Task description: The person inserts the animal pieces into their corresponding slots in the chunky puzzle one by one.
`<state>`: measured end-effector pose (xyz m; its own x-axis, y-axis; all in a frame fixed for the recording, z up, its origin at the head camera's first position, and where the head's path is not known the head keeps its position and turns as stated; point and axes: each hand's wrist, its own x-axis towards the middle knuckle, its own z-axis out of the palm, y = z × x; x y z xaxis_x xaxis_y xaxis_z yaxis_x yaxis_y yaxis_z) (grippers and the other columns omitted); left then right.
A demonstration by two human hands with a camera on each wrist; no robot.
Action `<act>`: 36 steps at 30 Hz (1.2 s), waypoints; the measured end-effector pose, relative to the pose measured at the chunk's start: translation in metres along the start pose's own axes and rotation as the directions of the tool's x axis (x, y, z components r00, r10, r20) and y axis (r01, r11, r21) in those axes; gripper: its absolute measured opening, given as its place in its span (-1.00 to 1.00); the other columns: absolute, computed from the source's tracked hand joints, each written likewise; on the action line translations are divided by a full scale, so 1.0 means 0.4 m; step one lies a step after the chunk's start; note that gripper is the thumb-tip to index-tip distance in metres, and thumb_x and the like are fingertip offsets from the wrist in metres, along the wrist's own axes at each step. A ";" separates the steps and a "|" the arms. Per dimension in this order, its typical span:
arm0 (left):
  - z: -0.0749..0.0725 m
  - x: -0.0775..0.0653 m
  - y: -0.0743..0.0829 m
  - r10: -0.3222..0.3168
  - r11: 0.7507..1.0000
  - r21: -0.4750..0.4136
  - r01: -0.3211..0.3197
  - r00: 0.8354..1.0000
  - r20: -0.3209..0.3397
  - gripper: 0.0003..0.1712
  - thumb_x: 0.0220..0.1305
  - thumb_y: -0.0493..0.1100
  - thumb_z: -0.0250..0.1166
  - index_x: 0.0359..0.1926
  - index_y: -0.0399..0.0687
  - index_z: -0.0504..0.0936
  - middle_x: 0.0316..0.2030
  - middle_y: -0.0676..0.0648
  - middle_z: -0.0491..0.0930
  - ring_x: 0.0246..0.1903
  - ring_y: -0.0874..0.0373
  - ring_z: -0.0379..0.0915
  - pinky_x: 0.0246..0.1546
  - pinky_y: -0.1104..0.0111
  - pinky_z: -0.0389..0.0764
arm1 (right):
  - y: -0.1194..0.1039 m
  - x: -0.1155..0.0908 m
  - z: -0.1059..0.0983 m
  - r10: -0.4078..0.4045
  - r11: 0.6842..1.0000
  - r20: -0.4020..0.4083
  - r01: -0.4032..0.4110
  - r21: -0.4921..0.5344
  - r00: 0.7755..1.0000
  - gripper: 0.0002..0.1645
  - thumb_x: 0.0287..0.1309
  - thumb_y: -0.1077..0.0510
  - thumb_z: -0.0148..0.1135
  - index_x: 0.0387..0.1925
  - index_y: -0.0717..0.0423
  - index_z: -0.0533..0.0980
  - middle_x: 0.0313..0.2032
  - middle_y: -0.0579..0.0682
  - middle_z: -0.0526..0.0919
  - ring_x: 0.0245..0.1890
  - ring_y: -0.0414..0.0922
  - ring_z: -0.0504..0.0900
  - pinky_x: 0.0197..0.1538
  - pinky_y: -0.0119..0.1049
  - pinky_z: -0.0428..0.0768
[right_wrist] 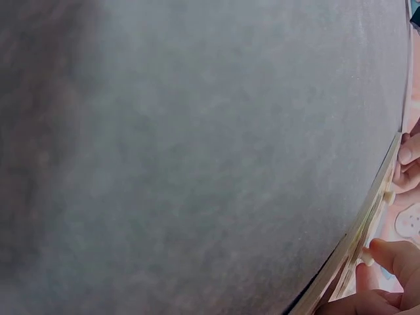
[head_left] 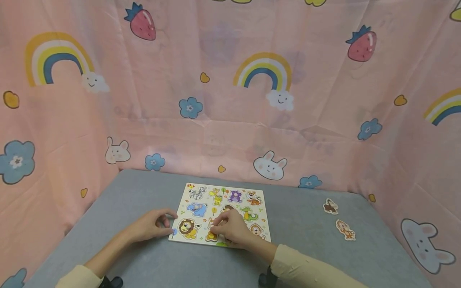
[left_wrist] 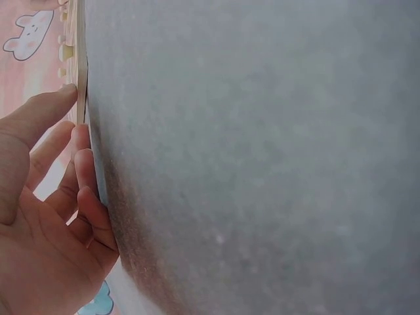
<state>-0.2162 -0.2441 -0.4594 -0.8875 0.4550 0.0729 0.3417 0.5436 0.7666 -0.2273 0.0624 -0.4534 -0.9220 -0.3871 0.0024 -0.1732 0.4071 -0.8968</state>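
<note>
A white animal puzzle board (head_left: 182, 205) lies on the grey table, with knobbed pieces showing animals such as a lion (head_left: 188, 229), an elephant (head_left: 197, 209) and a crocodile (head_left: 248, 214). My right hand (head_left: 233, 229) reaches over its front middle. Thumb and fingertips pinch the small knob (right_wrist: 367, 256) of a yellow-brown, long-eared animal puzzle piece (head_left: 211, 236), which sits at its place on the board and is partly hidden by the fingers. At the board's left edge, my left hand (head_left: 153, 225) rests its thumb and index fingertip, spaced apart.
Two loose animal cutouts lie on the table at the right: a dark brown and white one (head_left: 330, 207) and a light brown one (head_left: 345, 230). A pink printed curtain (head_left: 162, 132) hangs behind the table (head_left: 299, 240) and at both sides.
</note>
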 end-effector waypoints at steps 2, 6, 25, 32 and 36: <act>0.000 0.000 0.001 0.002 1.000 0.000 -0.002 1.000 -0.002 -0.57 0.23 -0.21 0.48 0.08 -0.21 0.59 -0.39 0.02 0.50 -0.54 0.24 0.35 -0.49 0.40 0.39 | 0.001 0.001 0.000 0.003 1.000 -0.002 -0.003 -0.011 1.000 -0.88 0.09 0.30 0.50 -0.47 0.18 0.67 -0.75 -0.16 0.41 -0.82 -0.31 0.23 -0.73 -0.46 0.16; -0.001 0.000 0.001 -0.003 1.000 0.001 0.003 1.000 -0.004 -0.57 0.22 -0.20 0.48 0.07 -0.20 0.59 -0.39 0.02 0.50 -0.54 0.23 0.35 -0.48 0.39 0.39 | 0.004 0.003 0.003 0.004 1.000 -0.010 -0.004 -0.024 1.000 -0.87 0.08 0.30 0.51 -0.49 0.16 0.67 -0.74 -0.16 0.38 -0.80 -0.30 0.22 -0.72 -0.46 0.16; -0.002 0.000 0.006 -0.010 1.000 -0.009 0.010 1.000 0.002 -0.57 0.22 -0.20 0.48 0.08 -0.20 0.59 -0.39 0.01 0.50 -0.54 0.22 0.36 -0.48 0.39 0.39 | 0.017 -0.009 -0.059 -0.151 0.987 0.128 0.143 0.073 0.980 -0.72 0.20 0.18 0.46 -0.11 0.27 0.69 -0.69 -0.10 0.33 -0.73 -0.24 0.15 -0.64 -0.37 0.19; 0.001 -0.001 -0.001 -0.025 1.000 0.009 0.025 1.000 -0.003 -0.56 0.22 -0.18 0.49 0.08 -0.18 0.59 -0.38 0.02 0.49 -0.53 0.21 0.36 -0.49 0.39 0.38 | 0.040 -0.024 -0.101 -0.166 0.982 0.159 0.148 0.119 0.973 -0.69 0.22 0.16 0.45 -0.04 0.21 0.67 -0.64 -0.10 0.27 -0.72 -0.24 0.12 -0.60 -0.37 0.25; 0.002 0.000 0.000 -0.025 1.000 0.008 0.025 1.000 -0.001 -0.55 0.22 -0.18 0.49 0.09 -0.18 0.59 -0.38 0.02 0.49 -0.53 0.21 0.36 -0.49 0.39 0.38 | 0.060 -0.031 -0.137 -0.234 0.968 0.159 0.215 0.126 0.959 -0.70 0.23 0.21 0.43 -0.04 0.28 0.66 -0.61 -0.08 0.33 -0.69 -0.25 0.17 -0.58 -0.39 0.26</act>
<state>-0.2160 -0.2434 -0.4599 -0.8962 0.4404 0.0542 0.3217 0.5609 0.7628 -0.2390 0.1223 -0.4506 -0.7886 -0.5984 0.1418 -0.3227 0.2064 -0.9237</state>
